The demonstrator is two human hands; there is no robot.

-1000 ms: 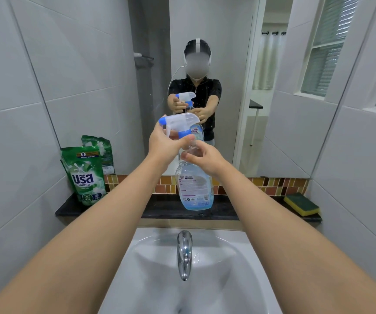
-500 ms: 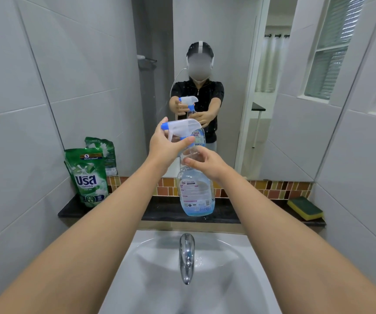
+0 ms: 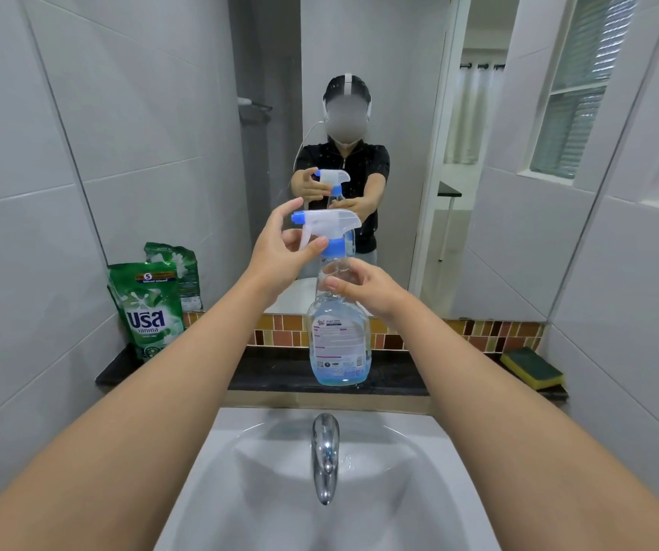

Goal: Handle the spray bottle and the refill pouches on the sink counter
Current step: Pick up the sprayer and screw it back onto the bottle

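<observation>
While the right hand curls its fingers and thumb round the clear neck of the spray bottle, the bottle stands upright with its base on or just above the dark counter ledge; contact with the ledge cannot be confirmed. Directly above that grip sits the blue collar and the white trigger head, its blue nozzle pointing away to the left. The left hand is at the trigger head, just above and left of the right-hand grip: thumb tip near the blue collar, fingers spread and raised behind the nozzle, loosened rather than clenched. Whether the thumb actually touches the collar cannot be determined. A little blue liquid lies in the bottom of the bottle, well below the grip. Well to the left of the grip, a green refill pouch stands on the ledge against the tiled wall. Well to the right lies a yellow and green sponge. Below the grip, a chrome tap projects over the white basin.
</observation>
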